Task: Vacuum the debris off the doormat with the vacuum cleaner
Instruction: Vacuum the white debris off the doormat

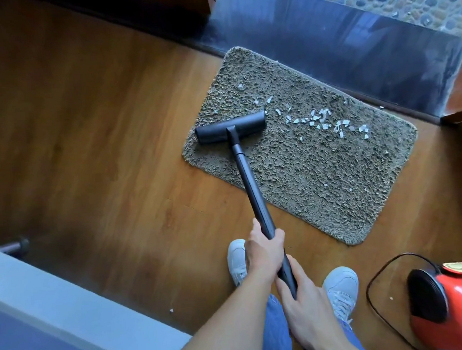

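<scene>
A shaggy grey-green doormat [305, 164] lies on the wooden floor by the door sill. White debris scraps [321, 119] are strewn across its far half, toward the right. The black vacuum floor head [230, 127] rests on the mat's left end, just left of the scraps. Its black wand [249, 184] slopes back to me. My left hand [265, 250] grips the wand higher up. My right hand [307, 303] grips the wand's lower end close to my body.
The red vacuum canister [452, 301] sits at the lower right, with its black cord [374, 282] looping on the floor. A dark door sill [352, 46] borders the mat's far side. My white shoes [341, 284] stand near the mat. A pale furniture edge [55, 304] fills the lower left.
</scene>
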The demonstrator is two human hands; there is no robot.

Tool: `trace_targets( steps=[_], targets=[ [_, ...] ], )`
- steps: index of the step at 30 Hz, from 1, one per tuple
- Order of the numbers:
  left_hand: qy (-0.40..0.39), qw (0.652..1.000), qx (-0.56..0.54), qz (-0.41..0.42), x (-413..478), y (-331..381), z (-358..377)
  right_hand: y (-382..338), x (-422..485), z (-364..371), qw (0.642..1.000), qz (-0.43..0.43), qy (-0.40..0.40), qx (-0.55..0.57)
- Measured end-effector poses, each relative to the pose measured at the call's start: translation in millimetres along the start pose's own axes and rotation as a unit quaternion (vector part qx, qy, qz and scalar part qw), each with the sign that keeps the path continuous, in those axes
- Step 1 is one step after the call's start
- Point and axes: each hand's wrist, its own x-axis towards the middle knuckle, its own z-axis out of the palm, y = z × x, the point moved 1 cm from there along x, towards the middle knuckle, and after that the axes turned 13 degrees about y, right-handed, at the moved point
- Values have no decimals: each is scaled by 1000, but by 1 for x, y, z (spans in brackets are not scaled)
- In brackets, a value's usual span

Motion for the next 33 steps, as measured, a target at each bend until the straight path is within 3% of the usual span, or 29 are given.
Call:
trace_targets(
  steps=[12, 22, 33],
  targets=[
    [13, 1000, -7, 15, 80, 32, -38, -75, 43, 23, 999, -25, 3, 27],
    [-53, 998, -8, 14, 30, -4, -29, -39, -11, 22, 998, 49, 19, 41],
    [-30, 999, 16, 34, 54, 24, -39, -70, 11, 24, 999, 41, 10, 24]
  ],
)
